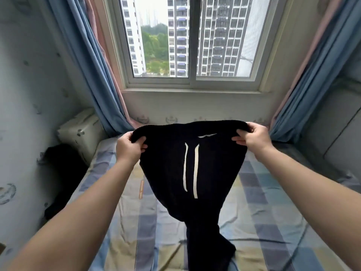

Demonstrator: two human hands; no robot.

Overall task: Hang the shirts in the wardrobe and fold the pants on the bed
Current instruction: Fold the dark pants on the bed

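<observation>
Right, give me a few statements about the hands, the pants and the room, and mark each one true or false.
1. The left hand and the right hand both grip the black pants at the waistband. True.
2. The pants lie folded flat on the bed. False: they are held up unfolded, with the legs hanging down toward the bed.
3. Two white drawstrings hang down the front of the pants. True.
4. The curtains are drawn shut across the window. False: they are pulled to the sides and the glass is uncovered.
</observation>
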